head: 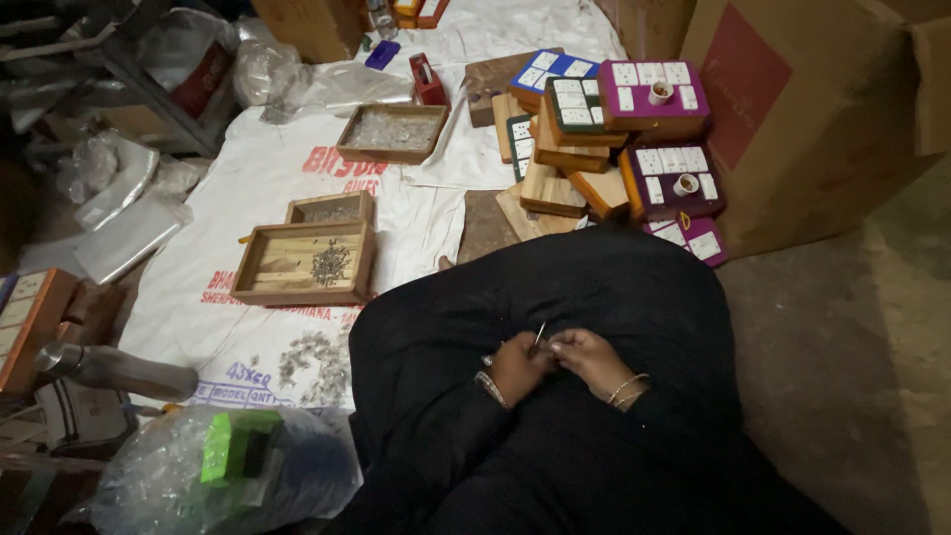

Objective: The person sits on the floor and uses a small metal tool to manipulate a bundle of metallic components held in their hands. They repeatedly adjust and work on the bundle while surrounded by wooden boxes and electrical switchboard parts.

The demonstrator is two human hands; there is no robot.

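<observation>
Head view: a thin, pale metal pin [540,334], too small to tell further, stands upright over the black-clothed lap [614,297]. Left hand [517,369] and right hand [586,359] touch, fingers pressed together pinching it. Far left lies a wooden tray [307,263] of screws; far right, stacked switchboards [634,129] beside a cardboard box [812,109].

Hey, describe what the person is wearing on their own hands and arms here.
Both hands are bare. The left hand has a metal bangle at the wrist; the right hand wears thin gold-coloured bangles. Loose black sleeves cover the arms, matching the black garment.
</observation>
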